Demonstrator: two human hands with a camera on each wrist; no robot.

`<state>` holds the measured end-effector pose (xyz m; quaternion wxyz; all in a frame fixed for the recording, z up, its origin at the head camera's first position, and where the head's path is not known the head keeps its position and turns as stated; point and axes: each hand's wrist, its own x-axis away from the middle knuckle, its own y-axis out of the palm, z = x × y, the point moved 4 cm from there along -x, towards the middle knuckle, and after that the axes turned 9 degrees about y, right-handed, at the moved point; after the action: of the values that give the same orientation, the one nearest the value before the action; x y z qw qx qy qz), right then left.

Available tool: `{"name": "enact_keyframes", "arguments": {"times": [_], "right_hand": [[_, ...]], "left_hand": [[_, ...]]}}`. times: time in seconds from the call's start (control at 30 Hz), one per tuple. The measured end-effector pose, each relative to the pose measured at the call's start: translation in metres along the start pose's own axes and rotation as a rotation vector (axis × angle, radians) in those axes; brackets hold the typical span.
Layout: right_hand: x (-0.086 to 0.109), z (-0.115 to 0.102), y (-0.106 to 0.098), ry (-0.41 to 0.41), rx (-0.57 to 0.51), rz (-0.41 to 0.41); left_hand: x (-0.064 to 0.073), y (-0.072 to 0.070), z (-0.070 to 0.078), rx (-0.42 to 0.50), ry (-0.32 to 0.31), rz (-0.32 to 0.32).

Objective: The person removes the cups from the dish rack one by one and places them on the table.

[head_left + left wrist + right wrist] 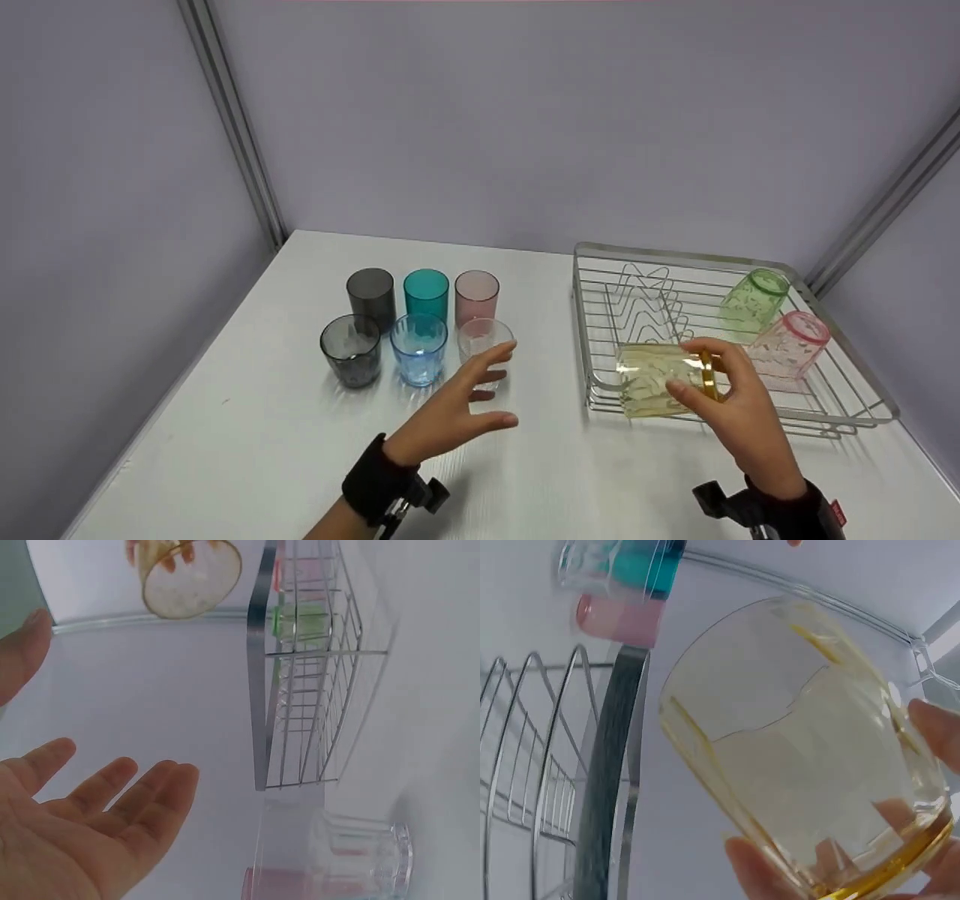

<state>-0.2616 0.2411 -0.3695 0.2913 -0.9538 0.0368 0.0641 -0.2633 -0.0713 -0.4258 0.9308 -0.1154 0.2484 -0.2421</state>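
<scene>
A clear yellow glass (656, 379) is held on its side by my right hand (746, 412), fingers and thumb gripping it near the base. It hangs over the front left part of the wire dish rack (581, 315), its mouth facing left. In the right wrist view the yellow glass (802, 742) fills the middle, with fingertips around its lower end. My left hand (450, 412) is in the air, fingers spread and holding nothing, just in front of a clear glass (480, 334). The left wrist view shows that hand (90, 825) with its palm bare.
Left of the rack stand a black cup (371, 296), a teal cup (426, 292), a pink cup (476, 296), a grey glass (352, 356) and a blue glass (418, 352). A green glass (754, 304) and a pink glass (791, 345) lean in the rack's right side. Walls enclose the table.
</scene>
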Motion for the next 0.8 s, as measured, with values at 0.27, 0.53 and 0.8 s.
{"name": "enact_keyframes", "arguments": {"times": [0.27, 0.53, 0.8], "right_hand": [[0.012, -0.009, 0.034, 0.007, -0.413, -0.181], [0.02, -0.019, 0.055, -0.071, -0.56, -0.245], [0.022, -0.025, 0.06, -0.115, -0.601, -0.277]], "left_hand": [[-0.011, 0.028, 0.004, 0.054, 0.065, -0.024], [-0.017, 0.046, 0.008, 0.177, 0.136, -0.017], [-0.019, 0.052, 0.009, 0.269, 0.179, 0.005]]}}
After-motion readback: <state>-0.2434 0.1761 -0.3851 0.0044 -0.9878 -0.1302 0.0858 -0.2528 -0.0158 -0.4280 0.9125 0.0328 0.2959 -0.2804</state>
